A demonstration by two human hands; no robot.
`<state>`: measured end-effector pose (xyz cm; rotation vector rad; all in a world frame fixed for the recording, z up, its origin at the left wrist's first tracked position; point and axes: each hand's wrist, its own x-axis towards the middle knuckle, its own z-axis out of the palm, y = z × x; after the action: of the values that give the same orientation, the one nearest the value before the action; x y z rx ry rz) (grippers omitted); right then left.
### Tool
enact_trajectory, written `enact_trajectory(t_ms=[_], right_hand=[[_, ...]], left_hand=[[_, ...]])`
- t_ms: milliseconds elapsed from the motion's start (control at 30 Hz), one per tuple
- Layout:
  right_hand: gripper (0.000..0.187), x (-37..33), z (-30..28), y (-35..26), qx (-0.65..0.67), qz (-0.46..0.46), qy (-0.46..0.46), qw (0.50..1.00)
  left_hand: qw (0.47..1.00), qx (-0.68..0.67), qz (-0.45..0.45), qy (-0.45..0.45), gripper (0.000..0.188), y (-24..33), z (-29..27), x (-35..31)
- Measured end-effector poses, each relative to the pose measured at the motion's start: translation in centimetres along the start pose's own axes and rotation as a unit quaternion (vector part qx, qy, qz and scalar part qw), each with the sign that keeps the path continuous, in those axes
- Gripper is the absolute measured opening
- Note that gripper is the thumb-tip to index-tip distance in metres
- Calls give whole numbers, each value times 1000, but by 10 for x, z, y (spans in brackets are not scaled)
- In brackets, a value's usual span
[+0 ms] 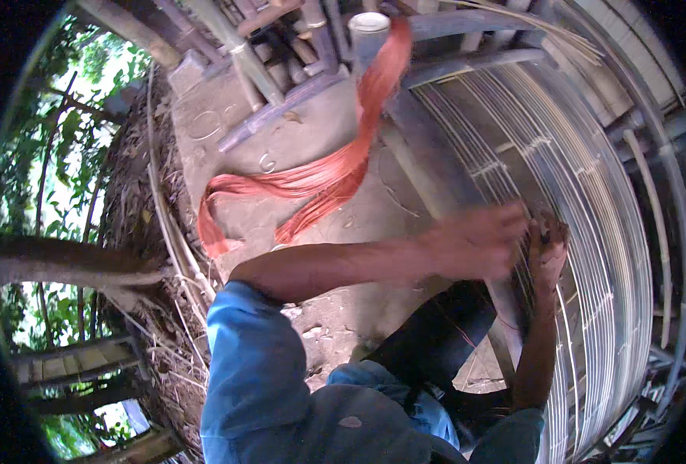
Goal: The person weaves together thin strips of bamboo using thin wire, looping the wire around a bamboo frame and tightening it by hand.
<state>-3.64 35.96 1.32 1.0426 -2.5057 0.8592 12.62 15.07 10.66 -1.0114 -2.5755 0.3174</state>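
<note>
My left hand (486,241) reaches across from the left, smeared by motion, with its fingers bent inward. Close beside it, my right hand (549,249) has its fingers curled at the inner edge of a slatted panel (583,224) of long, thin pale strips. Whatever the fingers of either hand pinch is too small or blurred to make out. The strips run in spaced bands, crossed by short ties, over a dark bamboo frame (439,170). To the left of the panel, a bundle of orange-red fibre strands (312,179) drapes from a post onto the ground.
An upright bamboo post (370,35) stands at the top. Bamboo poles (242,69) and cut pieces lie beyond the bare ground. A thick trunk (72,261) and dry litter are on the left. My bent knee (443,329) is beneath my left forearm.
</note>
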Motion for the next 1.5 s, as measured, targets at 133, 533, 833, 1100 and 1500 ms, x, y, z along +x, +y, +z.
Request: enact_trajectory(t_ms=[133,533,833,1100,1500], right_hand=[[24,-21,-42,4,-142,25,19,989],[21,-127,-82,125,-38,77,-78,993],[36,-61,-70,2,-147,-120,-15,982],[71,-34,-37,-204,193,2,-210,959],[42,-35,-50,-213,387,-213,-370,817]], left_hand=[[954,-67,-284,66,25,-45,16,-79],[802,-218,-522,191,68,-52,109,-144],[845,-103,-484,205,38,-64,87,-74],[908,-15,-382,173,27,-68,58,-31],[900,-48,-392,182,28,-66,84,-33]])
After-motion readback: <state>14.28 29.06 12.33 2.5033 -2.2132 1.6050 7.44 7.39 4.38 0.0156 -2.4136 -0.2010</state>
